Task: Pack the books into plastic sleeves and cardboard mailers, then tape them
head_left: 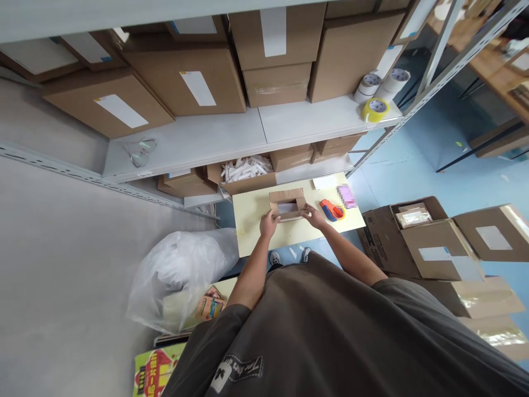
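Observation:
A small open cardboard box (286, 195) stands on the pale yellow table (256, 237), its far flap raised. Something whitish lies inside it, too small to make out. My left hand (269, 223) grips the box's near left corner. At the near right corner, my right hand (314, 216) has its fingers closed on the box edge. Just right of that hand rests an orange and blue tape dispenser (332, 210) with yellow tape. Beyond it is a pink item (346, 196), blurred out, and a white sheet (324, 182) lies at the table's far edge.
Ahead, a grey metal shelf (231, 138) carries cardboard boxes, tape rolls (375, 110) and glasses (142, 153). Below it sits a carton of white pieces (247, 169). A clear plastic bag (182, 264) stands at left. Stacked cartons (438, 248) fill the right side.

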{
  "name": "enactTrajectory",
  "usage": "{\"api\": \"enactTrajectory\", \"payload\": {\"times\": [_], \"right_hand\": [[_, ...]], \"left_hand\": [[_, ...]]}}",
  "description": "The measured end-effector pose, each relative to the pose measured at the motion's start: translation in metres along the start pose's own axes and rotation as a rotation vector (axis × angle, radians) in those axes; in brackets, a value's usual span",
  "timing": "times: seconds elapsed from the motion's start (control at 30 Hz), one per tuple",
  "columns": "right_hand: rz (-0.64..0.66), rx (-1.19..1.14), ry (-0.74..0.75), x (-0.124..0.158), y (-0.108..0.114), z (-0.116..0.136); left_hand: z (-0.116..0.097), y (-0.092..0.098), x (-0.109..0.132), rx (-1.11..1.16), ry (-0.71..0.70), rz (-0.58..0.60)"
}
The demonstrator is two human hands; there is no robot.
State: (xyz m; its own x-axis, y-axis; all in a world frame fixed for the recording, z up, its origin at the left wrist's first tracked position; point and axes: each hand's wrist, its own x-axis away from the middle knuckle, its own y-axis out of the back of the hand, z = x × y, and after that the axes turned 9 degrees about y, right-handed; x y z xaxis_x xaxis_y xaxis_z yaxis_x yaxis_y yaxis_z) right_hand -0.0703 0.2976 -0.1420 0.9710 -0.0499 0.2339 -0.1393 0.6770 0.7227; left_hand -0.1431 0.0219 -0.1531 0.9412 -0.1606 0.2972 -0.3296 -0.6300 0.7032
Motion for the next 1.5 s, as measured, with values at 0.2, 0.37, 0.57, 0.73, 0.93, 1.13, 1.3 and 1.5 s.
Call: {"api": "enactTrajectory", "payload": {"times": [0.2,0.37,0.57,0.73,0.93,1.13,1.3,1.5], "right_hand": [[-0.215,0.079,-0.194,-0.025,-0.027,0.014],[-0.152,0.096,-0.176,-0.033,-0.028,0.011],[-0.057,0.264,-0.106,-0.032,-0.010,0.013],[0.146,0.318,-0.032,-0.033,-0.016,0.017],[0.124,0.270,-0.028,-0.033,-0.012,0.035],[-0.082,0.209,0.107,-0.016,0.017,0.044],[-0.256,0.181,-0.005,0.011,0.060,-0.007],[-0.329,0.083,-0.177,0.039,0.092,-0.099]], "left_hand": [[-0.023,-0.001,-0.031,-0.113,0.102,-0.039],[-0.038,0.020,-0.066,-0.262,-0.030,0.150],[-0.036,0.023,-0.048,-0.377,-0.190,0.080],[-0.016,0.006,-0.020,-0.264,-0.088,0.104],[-0.026,-0.004,-0.033,0.043,0.198,0.042],[-0.037,-0.007,-0.048,0.016,0.362,-0.068],[-0.037,-0.021,-0.044,-0.006,0.357,-0.189],[-0.045,-0.038,-0.045,-0.054,0.281,-0.224]]}}
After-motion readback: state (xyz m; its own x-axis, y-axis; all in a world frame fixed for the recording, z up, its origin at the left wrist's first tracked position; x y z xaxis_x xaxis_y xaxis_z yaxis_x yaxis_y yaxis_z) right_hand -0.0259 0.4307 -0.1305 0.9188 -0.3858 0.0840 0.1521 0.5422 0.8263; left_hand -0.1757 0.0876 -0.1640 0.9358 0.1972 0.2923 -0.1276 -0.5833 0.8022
